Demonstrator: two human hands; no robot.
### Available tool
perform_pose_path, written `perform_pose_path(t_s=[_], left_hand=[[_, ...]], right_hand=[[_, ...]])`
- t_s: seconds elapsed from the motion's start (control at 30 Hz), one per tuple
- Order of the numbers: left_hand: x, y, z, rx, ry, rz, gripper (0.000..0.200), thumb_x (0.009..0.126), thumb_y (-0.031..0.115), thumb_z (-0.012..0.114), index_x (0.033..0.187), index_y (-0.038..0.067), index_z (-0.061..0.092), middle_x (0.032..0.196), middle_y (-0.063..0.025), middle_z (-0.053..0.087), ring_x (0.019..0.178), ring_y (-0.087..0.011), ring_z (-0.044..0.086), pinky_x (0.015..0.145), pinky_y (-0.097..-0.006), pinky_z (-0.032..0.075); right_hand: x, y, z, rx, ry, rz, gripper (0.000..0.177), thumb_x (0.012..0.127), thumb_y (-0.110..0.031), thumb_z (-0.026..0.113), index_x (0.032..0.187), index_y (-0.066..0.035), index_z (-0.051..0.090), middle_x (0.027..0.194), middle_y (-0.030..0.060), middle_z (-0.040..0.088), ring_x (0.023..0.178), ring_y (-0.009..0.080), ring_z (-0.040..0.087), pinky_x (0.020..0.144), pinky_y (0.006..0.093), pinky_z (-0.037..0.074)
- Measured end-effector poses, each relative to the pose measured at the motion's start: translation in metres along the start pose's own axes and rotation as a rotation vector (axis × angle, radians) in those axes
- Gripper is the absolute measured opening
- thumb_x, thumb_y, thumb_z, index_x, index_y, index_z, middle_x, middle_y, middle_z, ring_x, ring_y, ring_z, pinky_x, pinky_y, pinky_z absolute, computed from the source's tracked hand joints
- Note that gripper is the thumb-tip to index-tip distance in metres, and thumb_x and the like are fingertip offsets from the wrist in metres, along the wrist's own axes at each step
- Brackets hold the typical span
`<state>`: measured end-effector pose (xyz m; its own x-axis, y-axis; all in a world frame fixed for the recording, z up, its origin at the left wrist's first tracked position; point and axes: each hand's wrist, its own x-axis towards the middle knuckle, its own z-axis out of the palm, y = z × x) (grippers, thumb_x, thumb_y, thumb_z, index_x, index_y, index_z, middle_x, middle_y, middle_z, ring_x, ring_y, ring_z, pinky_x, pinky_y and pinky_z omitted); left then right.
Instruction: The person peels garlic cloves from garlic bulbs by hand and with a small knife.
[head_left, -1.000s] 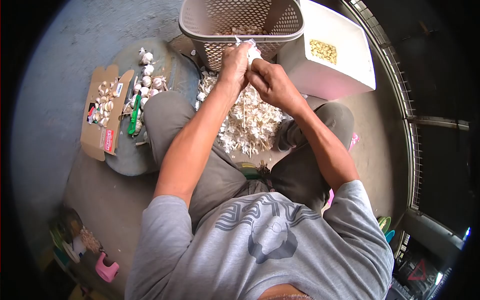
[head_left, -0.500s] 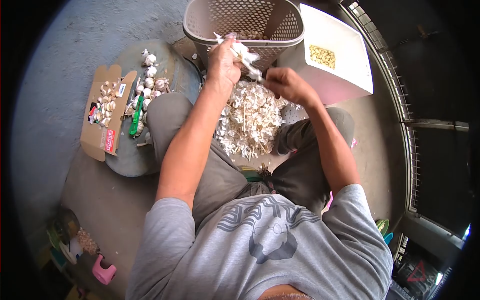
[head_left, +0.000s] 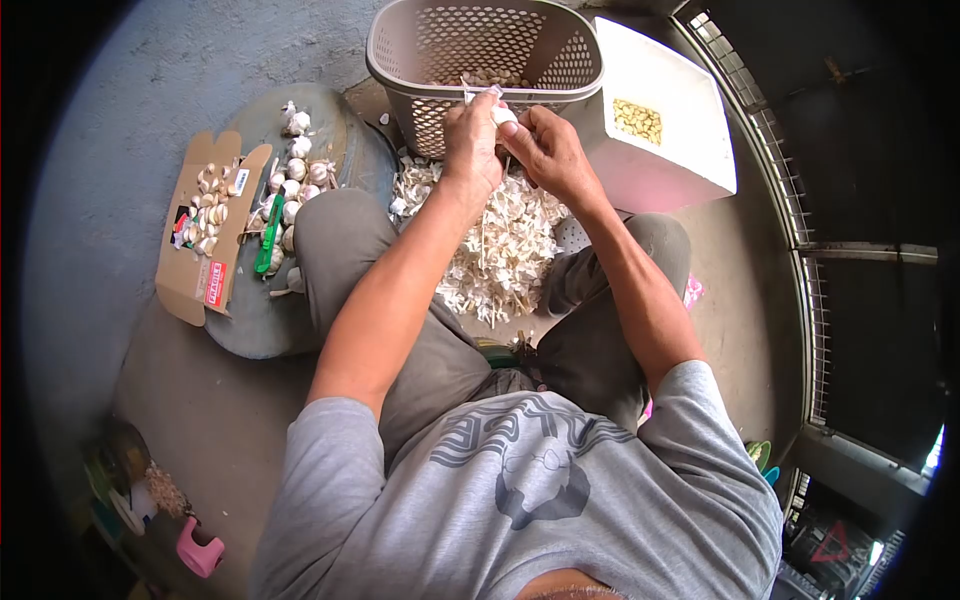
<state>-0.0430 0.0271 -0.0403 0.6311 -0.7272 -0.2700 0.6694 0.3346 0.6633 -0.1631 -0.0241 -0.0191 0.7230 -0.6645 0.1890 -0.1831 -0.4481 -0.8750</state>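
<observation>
My left hand is closed around a white garlic bulb, with papery skin sticking up past the fingers. Against the bulb's right side press the thumb and fingers of my right hand. Both hands meet in front of the rim of a brown perforated basket, which has garlic cloves at its bottom. Below them lies a heap of garlic skins and stalks on the floor between my legs. My fingers hide much of the bulb.
On my left, a round grey surface carries whole garlic bulbs, a green cutter and a cardboard box with loose cloves. A white foam box holding peeled cloves stands right of the basket.
My right hand has moved up and left, from the garlic's stalk end to the bulb. The stalk that stuck out towards it no longer shows. My left hand has shifted slightly right and down.
</observation>
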Motion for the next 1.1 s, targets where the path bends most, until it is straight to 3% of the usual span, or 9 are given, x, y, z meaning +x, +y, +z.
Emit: perform_pose_path(t_s=[0.1,0.33,0.4,0.5,0.53,0.67,0.73,0.83,1.1], left_hand=[[0.001,0.002,-0.001,-0.095,0.036,-0.043,0.013,0.095,0.016,0.067,0.093,0.004,0.062,0.084,-0.0063,0.063,0.075,-0.0183,0.063,0.068,-0.0319,0.053],[0.012,0.007,-0.007,-0.194,-0.08,-0.218,0.007,0.094,0.014,0.065,0.094,0.007,0.061,0.082,-0.0057,0.063,0.072,-0.0201,0.062,0.068,-0.0341,0.053],[0.004,0.008,-0.001,-0.147,-0.032,-0.22,0.008,0.094,0.015,0.065,0.094,0.008,0.061,0.08,-0.0056,0.063,0.069,-0.0198,0.062,0.066,-0.0353,0.053],[0.015,0.024,-0.023,-0.196,-0.252,-0.269,0.008,0.094,0.016,0.065,0.095,0.008,0.061,0.077,-0.0054,0.062,0.063,-0.0185,0.06,0.06,-0.0369,0.052],[0.019,0.027,-0.021,-0.162,-0.14,-0.223,0.009,0.093,0.017,0.066,0.095,0.009,0.062,0.076,-0.0052,0.063,0.06,-0.0173,0.06,0.055,-0.0363,0.051],[0.016,0.02,-0.01,-0.005,0.012,-0.122,0.014,0.094,0.021,0.069,0.097,0.008,0.065,0.081,-0.0039,0.065,0.066,-0.017,0.063,0.054,-0.0337,0.05],[0.01,0.012,-0.004,0.033,-0.064,-0.045,0.014,0.096,0.019,0.068,0.1,0.006,0.067,0.087,-0.0035,0.066,0.074,-0.0154,0.063,0.065,-0.0305,0.052],[0.002,0.009,0.003,0.052,-0.125,-0.006,0.014,0.098,0.016,0.065,0.103,0.003,0.067,0.09,-0.0042,0.066,0.081,-0.0145,0.063,0.074,-0.0294,0.053],[0.009,0.009,-0.001,0.127,-0.094,0.18,0.013,0.095,0.015,0.062,0.093,0.002,0.065,0.086,-0.0052,0.065,0.071,-0.0175,0.063,0.067,-0.0316,0.053]], right_hand=[[0.005,0.002,0.014,-0.095,0.091,-0.192,0.04,0.102,-0.029,0.066,0.08,0.001,0.051,0.062,0.0058,0.049,0.057,0.0117,0.044,0.05,0.0353,0.04],[-0.007,-0.027,-0.001,0.266,-0.089,0.092,0.028,0.104,-0.021,0.062,0.091,0.003,0.055,0.067,0.005,0.054,0.051,0.0109,0.057,0.045,0.0309,0.048],[-0.011,-0.023,-0.005,0.222,-0.101,0.113,0.026,0.104,-0.019,0.062,0.092,0.003,0.055,0.068,0.005,0.055,0.051,0.0114,0.058,0.044,0.0309,0.05],[-0.012,-0.01,-0.023,0.141,-0.204,0.198,0.025,0.104,-0.018,0.061,0.093,0.004,0.055,0.071,0.0063,0.057,0.053,0.0118,0.059,0.046,0.0306,0.051],[-0.011,-0.005,-0.026,0.111,-0.253,0.235,0.025,0.104,-0.018,0.062,0.093,0.004,0.055,0.073,0.0069,0.058,0.055,0.0119,0.06,0.048,0.0305,0.051],[-0.008,0.013,-0.012,0.136,-0.025,-0.135,0.028,0.104,-0.021,0.063,0.092,0.003,0.056,0.072,0.005,0.06,0.061,0.0107,0.059,0.054,0.0312,0.05],[-0.004,0.014,-0.008,0.044,0.081,-0.273,0.028,0.103,-0.022,0.065,0.09,0.002,0.057,0.071,0.0031,0.06,0.062,0.0096,0.056,0.056,0.0312,0.048],[-0.003,0.008,-0.014,0.184,-0.158,0.162,0.03,0.103,-0.023,0.067,0.088,0.0,0.057,0.068,0.0005,0.059,0.06,0.0073,0.052,0.051,0.0289,0.043],[-0.014,-0.012,0.009,0.359,-0.119,0.227,0.032,0.101,-0.029,0.07,0.087,-0.003,0.057,0.065,-0.0021,0.052,0.054,0.0062,0.045,0.046,0.0256,0.037]])
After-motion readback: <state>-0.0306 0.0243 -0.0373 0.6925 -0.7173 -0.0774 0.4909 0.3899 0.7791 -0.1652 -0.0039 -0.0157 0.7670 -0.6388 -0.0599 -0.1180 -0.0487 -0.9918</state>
